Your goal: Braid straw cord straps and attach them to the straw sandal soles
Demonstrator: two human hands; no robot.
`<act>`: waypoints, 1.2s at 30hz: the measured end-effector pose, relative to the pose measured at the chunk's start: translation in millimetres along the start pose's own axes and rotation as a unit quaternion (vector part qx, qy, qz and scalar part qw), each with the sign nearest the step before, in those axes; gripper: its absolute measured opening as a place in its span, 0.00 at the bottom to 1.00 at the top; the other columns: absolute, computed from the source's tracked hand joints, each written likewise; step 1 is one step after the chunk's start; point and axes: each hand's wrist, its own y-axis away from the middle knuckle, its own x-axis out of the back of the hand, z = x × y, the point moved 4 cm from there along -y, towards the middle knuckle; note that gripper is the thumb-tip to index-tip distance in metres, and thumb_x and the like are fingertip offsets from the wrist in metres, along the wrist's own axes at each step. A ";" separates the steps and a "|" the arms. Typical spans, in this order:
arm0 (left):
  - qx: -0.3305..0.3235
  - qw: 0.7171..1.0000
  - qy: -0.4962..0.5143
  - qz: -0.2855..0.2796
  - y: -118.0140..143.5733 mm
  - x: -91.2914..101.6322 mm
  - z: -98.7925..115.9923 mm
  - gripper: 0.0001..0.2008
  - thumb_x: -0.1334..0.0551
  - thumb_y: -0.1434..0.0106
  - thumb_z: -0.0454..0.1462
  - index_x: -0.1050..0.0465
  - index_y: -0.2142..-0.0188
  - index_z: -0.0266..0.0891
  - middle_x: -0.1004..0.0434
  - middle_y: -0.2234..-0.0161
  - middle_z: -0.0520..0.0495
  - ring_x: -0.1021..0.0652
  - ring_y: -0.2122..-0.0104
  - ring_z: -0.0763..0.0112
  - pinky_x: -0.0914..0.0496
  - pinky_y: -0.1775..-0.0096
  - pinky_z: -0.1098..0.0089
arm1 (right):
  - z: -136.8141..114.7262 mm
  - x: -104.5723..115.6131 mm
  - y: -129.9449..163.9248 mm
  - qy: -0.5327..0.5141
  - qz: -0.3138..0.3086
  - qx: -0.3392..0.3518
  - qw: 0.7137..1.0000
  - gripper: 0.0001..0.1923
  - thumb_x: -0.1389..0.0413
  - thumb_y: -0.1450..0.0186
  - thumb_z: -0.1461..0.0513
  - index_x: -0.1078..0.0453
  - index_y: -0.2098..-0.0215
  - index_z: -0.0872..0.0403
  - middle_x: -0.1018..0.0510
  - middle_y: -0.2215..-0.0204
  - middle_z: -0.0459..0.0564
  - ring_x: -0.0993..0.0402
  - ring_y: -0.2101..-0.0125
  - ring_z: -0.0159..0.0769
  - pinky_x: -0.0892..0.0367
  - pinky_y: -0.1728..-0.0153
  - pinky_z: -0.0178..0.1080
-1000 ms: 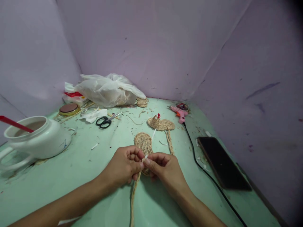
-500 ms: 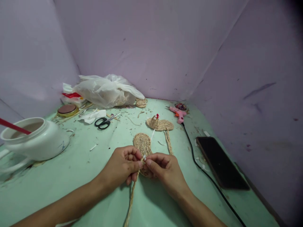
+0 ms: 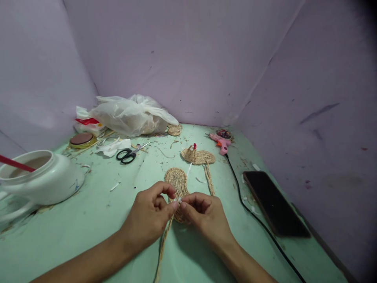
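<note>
Two hands meet mid-table. White pot (image 3: pixel 44 182) far left, scissors (image 3: pixel 127 154) behind. Left hand (image 3: pixel 149 218) and right hand (image 3: pixel 206 216) both pinch a small white strip (image 3: pixel 178 200) over the oval jute coil (image 3: pixel 178 184); braided cord (image 3: pixel 163 247) trails toward camera. Phone (image 3: pixel 273 204) right.

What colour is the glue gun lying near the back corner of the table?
Pink, with an orange trigger; the glue gun shows in the head view.
</note>
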 end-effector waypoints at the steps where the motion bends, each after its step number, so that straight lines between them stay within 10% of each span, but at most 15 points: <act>1: -0.056 0.998 -0.037 0.019 1.0 1.7 3.1 0.04 0.41 0.46 0.35 0.33 0.69 0.38 0.38 0.84 0.57 0.36 0.84 0.79 0.41 0.81 0.77 | 0.5 -0.3 0.8 0.000 -0.003 -0.001 1.000 0.06 0.40 0.54 0.62 0.28 0.81 0.58 0.30 0.87 0.42 0.39 0.85 0.25 0.42 0.82 0.30; 6: -0.259 0.955 -0.145 0.023 7.8 1.7 11.8 0.06 0.46 0.43 0.29 0.32 0.73 0.37 0.28 0.74 0.49 0.29 0.74 0.75 0.35 0.70 0.74 | 4.0 -2.9 2.8 -0.009 -0.032 -0.002 0.999 0.06 0.39 0.53 0.61 0.26 0.79 0.58 0.28 0.86 0.44 0.37 0.84 0.26 0.41 0.80 0.31; 17: -0.275 0.941 -0.196 -0.011 9.3 2.7 16.9 0.08 0.46 0.42 0.30 0.31 0.74 0.35 0.28 0.77 0.48 0.28 0.76 0.75 0.35 0.72 0.76 | -2.7 -4.4 4.1 0.000 -0.059 0.033 0.998 0.06 0.39 0.51 0.61 0.25 0.79 0.57 0.30 0.88 0.43 0.39 0.84 0.26 0.42 0.81 0.31; 29: -0.321 0.926 -0.196 -0.005 14.9 1.8 19.8 0.09 0.49 0.42 0.28 0.32 0.73 0.36 0.29 0.76 0.45 0.28 0.75 0.72 0.34 0.72 0.73 | -18.0 -1.4 15.0 0.213 -0.078 0.266 0.937 0.07 0.45 0.42 0.65 0.23 0.70 0.53 0.22 0.78 0.48 0.28 0.78 0.32 0.35 0.75 0.33; 36: -0.305 0.934 -0.187 0.005 14.0 0.7 17.9 0.07 0.47 0.44 0.28 0.33 0.75 0.36 0.32 0.79 0.49 0.31 0.78 0.74 0.37 0.75 0.74 | -18.7 -3.9 14.8 0.194 -0.065 0.240 0.949 0.08 0.45 0.43 0.66 0.23 0.71 0.54 0.22 0.79 0.48 0.29 0.79 0.31 0.36 0.78 0.31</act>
